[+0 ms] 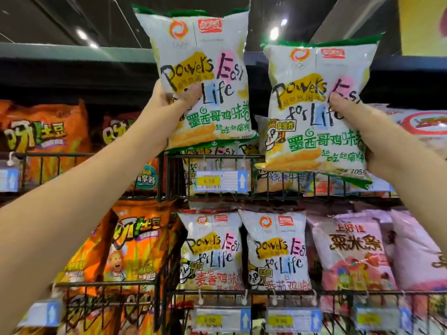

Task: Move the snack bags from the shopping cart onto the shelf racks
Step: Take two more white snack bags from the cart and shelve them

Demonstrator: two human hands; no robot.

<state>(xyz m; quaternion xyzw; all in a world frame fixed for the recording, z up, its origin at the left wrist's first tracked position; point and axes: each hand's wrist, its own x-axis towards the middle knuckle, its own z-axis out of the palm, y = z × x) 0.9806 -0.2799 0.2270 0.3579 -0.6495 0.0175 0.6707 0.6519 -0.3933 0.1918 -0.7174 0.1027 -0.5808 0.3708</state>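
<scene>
Two white snack bags with green trim are held up in front of the upper wire shelf rack point(212, 158). My left hand point(170, 99) grips the left bag point(200, 68) by its lower left side, thumb on its front. My right hand point(358, 122) grips the right bag point(312, 112) at its right edge, thumb pressed into its front. Both bags are upright, the left one higher. Their bottom edges hang just above the rack's front wire, where similar white bags point(225, 153) lie. The shopping cart is out of view.
Orange chip bags point(48, 136) fill the racks to the left. Below sit more white bags point(212, 250), with pink bags point(355, 252) to their right. Price tags point(221, 180) hang on the rack fronts. A dark shelf top point(72, 68) runs overhead.
</scene>
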